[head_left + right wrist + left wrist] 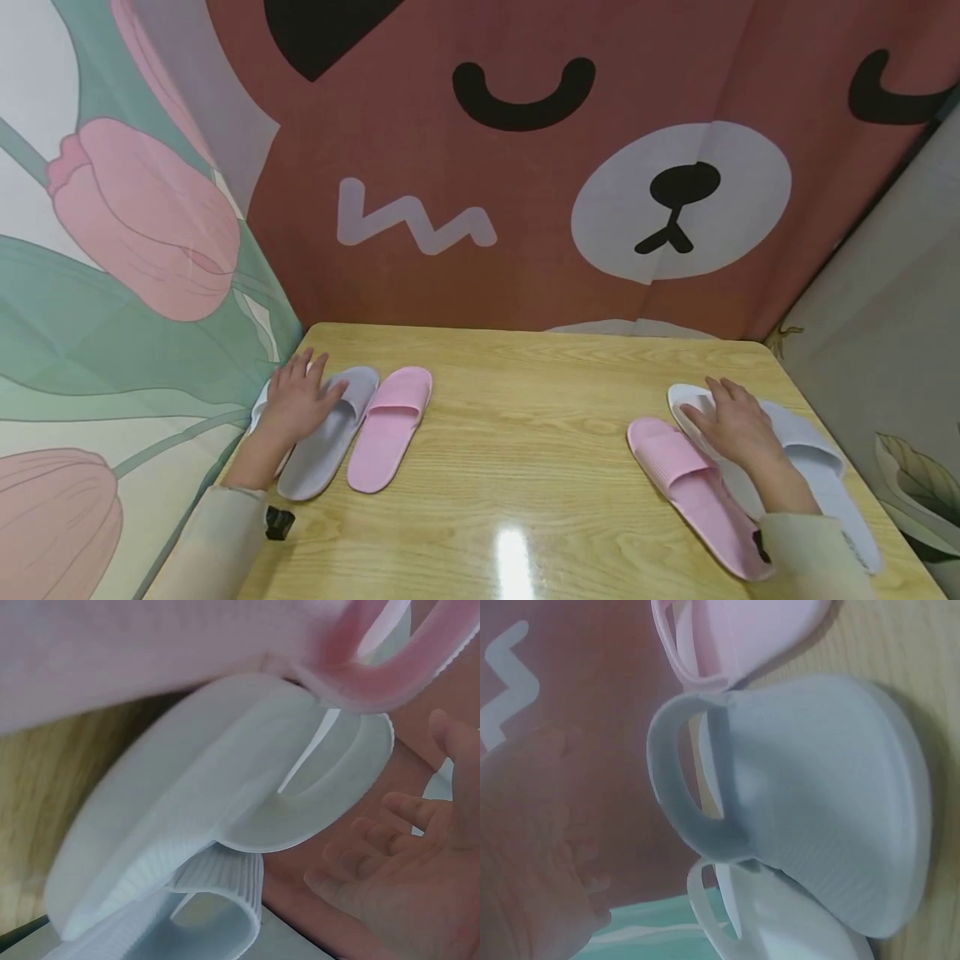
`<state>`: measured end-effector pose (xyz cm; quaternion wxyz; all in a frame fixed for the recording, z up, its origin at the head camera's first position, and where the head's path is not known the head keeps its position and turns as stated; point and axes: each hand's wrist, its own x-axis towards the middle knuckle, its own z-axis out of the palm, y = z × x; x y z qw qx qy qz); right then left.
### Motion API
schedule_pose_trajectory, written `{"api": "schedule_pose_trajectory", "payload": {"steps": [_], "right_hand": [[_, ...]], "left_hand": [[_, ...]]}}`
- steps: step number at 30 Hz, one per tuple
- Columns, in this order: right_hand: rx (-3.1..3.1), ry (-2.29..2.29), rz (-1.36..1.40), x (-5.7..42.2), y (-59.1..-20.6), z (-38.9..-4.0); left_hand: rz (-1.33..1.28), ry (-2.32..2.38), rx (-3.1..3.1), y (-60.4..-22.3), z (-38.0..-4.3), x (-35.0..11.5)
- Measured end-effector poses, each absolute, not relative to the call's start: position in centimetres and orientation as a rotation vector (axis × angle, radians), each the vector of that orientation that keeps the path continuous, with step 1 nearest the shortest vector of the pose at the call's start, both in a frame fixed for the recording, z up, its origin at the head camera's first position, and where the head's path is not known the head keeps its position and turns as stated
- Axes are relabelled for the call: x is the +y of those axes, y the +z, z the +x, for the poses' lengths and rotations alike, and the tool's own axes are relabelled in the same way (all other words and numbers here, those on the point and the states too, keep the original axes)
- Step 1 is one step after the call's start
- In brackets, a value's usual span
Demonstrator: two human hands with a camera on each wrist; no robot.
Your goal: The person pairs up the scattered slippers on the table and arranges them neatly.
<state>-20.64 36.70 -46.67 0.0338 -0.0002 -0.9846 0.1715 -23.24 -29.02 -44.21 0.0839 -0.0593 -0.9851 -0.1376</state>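
In the head view, at the lower left of the frame, the left hand lies flat with fingers spread on the strap of a pale grey foam slipper, which sits between a white slipper (mostly hidden under the wrist) and a pink foam slipper just beside it. At the lower right, the right hand rests with straight fingers on a white foam slipper; a second pink slipper lies to its left and a second grey slipper to its right, all on the light wooden table.

In the left wrist view, the grey slipper fills the centre, the pink one at the top, the white one at the bottom; the hand's fingers hover open at the left.

In the right wrist view, the white slipper crosses the middle beneath the pink strap; the open palm sits lower right.
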Motion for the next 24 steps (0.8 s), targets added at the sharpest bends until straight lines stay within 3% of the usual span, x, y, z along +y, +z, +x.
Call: {"api": "schedule_pose_trajectory", "payload": {"steps": [24], "right_hand": [[-3.137, 0.519, -0.027, 37.5, -47.6, -21.0]], "left_hand": [[-0.05, -0.408, -3.001, -45.5, -24.2, -33.0]]}}
